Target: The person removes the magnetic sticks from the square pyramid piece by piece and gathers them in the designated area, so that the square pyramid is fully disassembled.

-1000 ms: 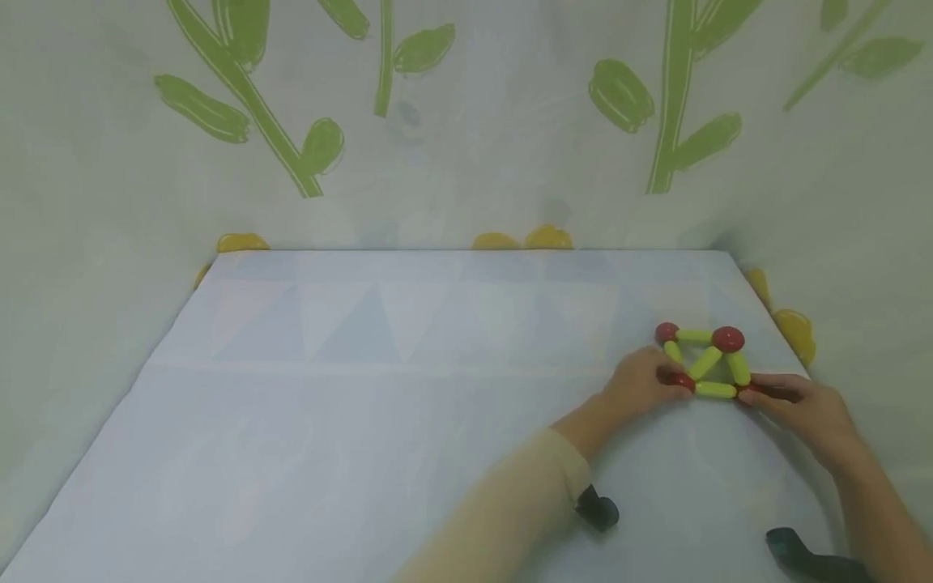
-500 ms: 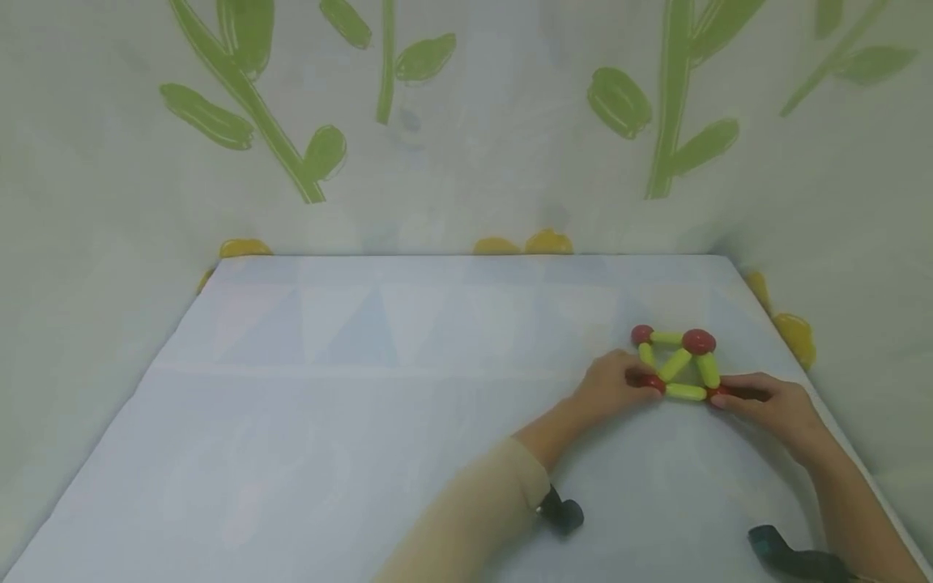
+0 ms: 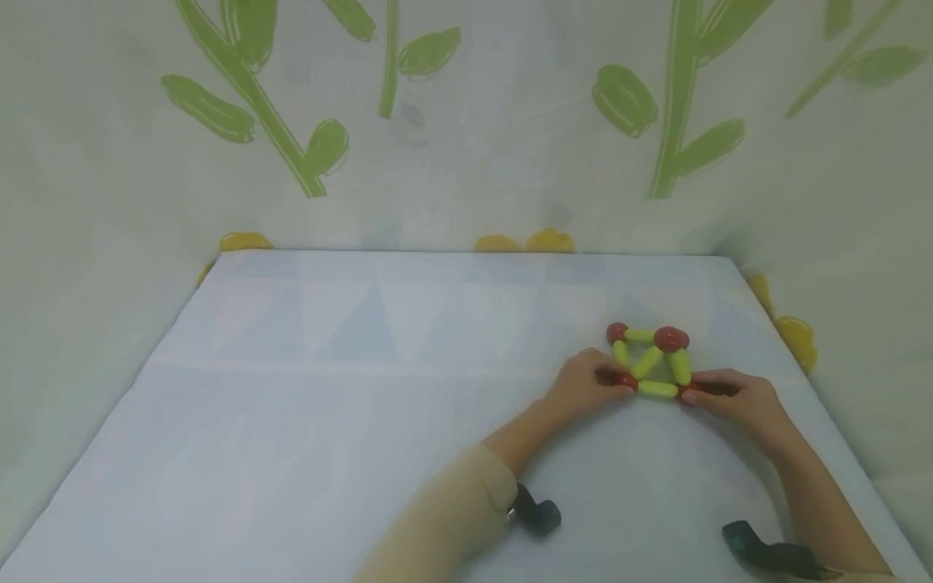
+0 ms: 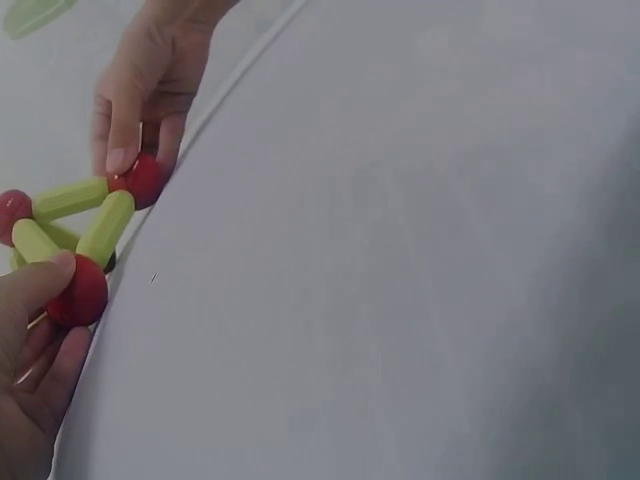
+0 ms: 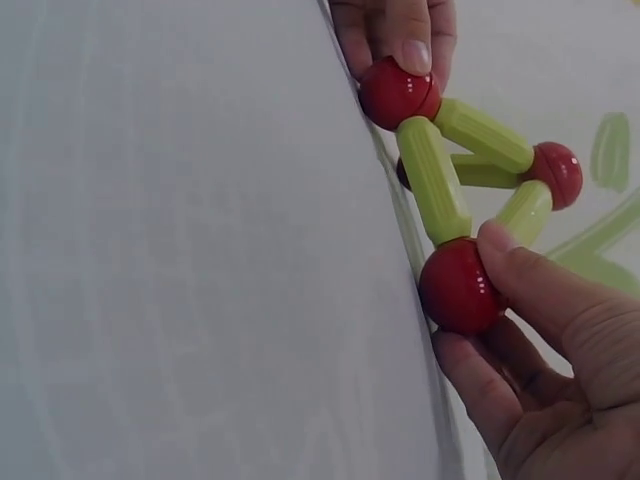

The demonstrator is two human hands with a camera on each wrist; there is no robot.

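Leafy walls (image 3: 466, 178) surround a pale tabletop (image 3: 291, 453); toward its far right, left hand (image 3: 586, 380) and right hand (image 3: 739, 398) each pinch a red ball (image 5: 458, 288) of the rod frame (image 3: 658, 389). Positioning seems underway; next likely calls for matched, gentle handling.

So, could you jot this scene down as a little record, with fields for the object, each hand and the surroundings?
Object: frame of lime-green rods and red balls
Left hand: pinches the near-left ball
Right hand: pinches the near-right ball
Link: one rod joins those two balls
Surface: pale tabletop, faint triangle print toward its far edge
Backdrop: pale, with green leaves
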